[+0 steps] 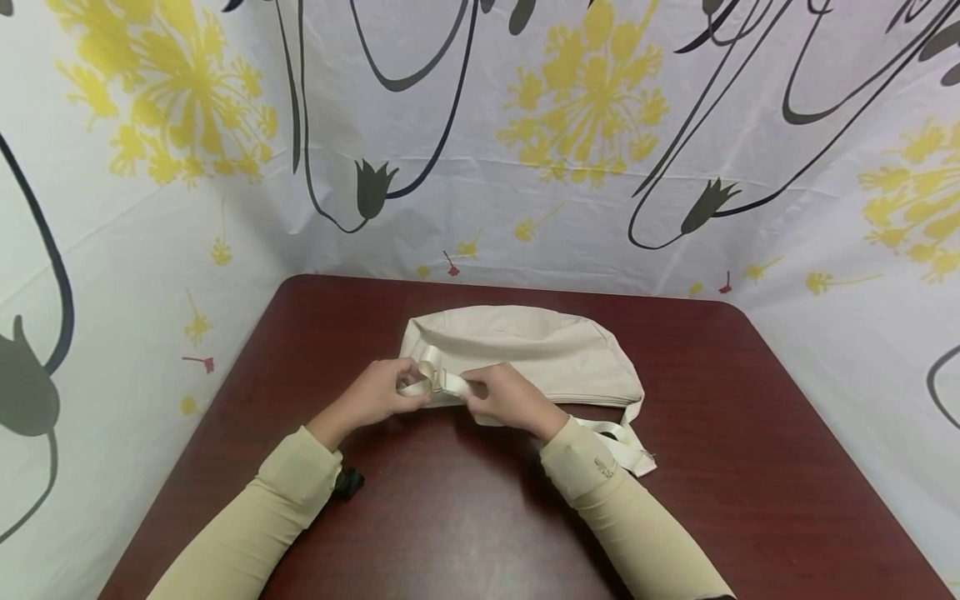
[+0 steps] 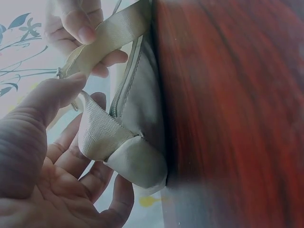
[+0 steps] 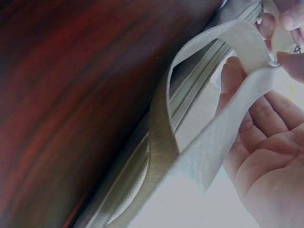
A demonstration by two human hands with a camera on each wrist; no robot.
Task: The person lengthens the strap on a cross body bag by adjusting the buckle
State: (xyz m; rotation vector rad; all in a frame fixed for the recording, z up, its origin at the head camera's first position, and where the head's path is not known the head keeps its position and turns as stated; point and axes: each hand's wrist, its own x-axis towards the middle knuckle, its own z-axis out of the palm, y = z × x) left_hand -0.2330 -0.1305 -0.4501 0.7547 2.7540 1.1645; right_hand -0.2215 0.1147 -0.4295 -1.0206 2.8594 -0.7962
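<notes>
Nearest to us, the beige left sleeve [image 1: 240, 525] slants up toward the cream bag [image 1: 525, 346], coming from in front of it and to its left. Beside that sleeve's cuff, in front of the bag's left end, we see a small black thing [image 1: 348, 482], partly covered; what it is we cannot tell. At the bag's front left corner we find the left hand [image 1: 375, 392], its thumb and fingertips pinching a pale webbing strap [image 1: 456, 384] next to a small buckle [image 1: 438, 381], while its other fingers curve loosely behind, touching or not we cannot tell. Just right of it, before the left half of the bag's front edge, the right hand [image 1: 510, 400] grips the same strap between thumb and fingers. We see the bag itself lying flat on the dark red table [image 1: 465, 533], its zip [image 1: 592, 399] running along the front edge. Farther right, the right sleeve [image 1: 645, 525], with a small dark mark on its cuff, reaches in from in front of the bag. Near the bag's front right corner we have a loose strap loop [image 1: 636, 457] on the tabletop. Behind the bag hangs a white cloth [image 1: 480, 229] printed with flowers.
</notes>
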